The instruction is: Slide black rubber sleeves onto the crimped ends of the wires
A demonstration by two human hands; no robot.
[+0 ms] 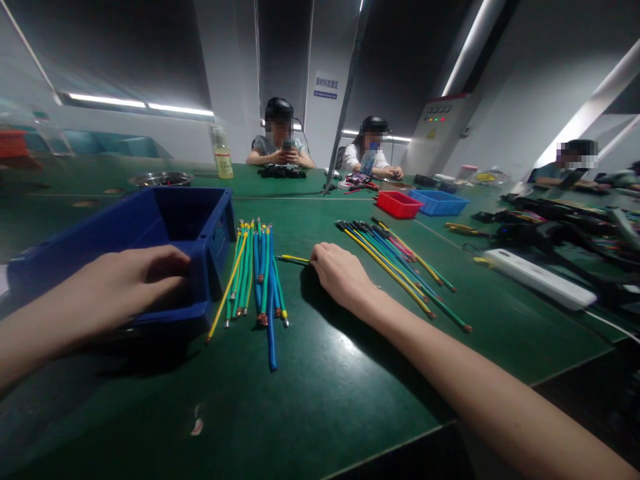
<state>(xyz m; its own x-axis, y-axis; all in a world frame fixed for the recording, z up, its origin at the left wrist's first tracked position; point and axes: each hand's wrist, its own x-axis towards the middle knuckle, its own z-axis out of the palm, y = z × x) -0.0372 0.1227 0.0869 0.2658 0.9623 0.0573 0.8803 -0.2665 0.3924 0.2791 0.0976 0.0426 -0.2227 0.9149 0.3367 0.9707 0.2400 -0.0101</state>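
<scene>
My left hand (145, 277) reaches over the near side of a blue bin (220, 233). Its fingers are curled against the inner right end, with the tips hidden, so I cannot tell what they hold. On the green table, my right hand (337, 270) is closed around a short yellow wire (295, 259), whose end sticks out to the left. Between my hands lies a bunch of green, blue and yellow cut wires (257, 273), with bare copper or metal tips. Right of my right hand, another row of wires (395, 267) has black sleeves on the far ends.
A red tray (397, 205) and a light blue tray (440, 202) stand farther back. At right are a white power strip (540, 277) and dark tangled gear. A bottle (223, 155) and metal dish (163, 179) stand behind the bin. Several people sit across and at right.
</scene>
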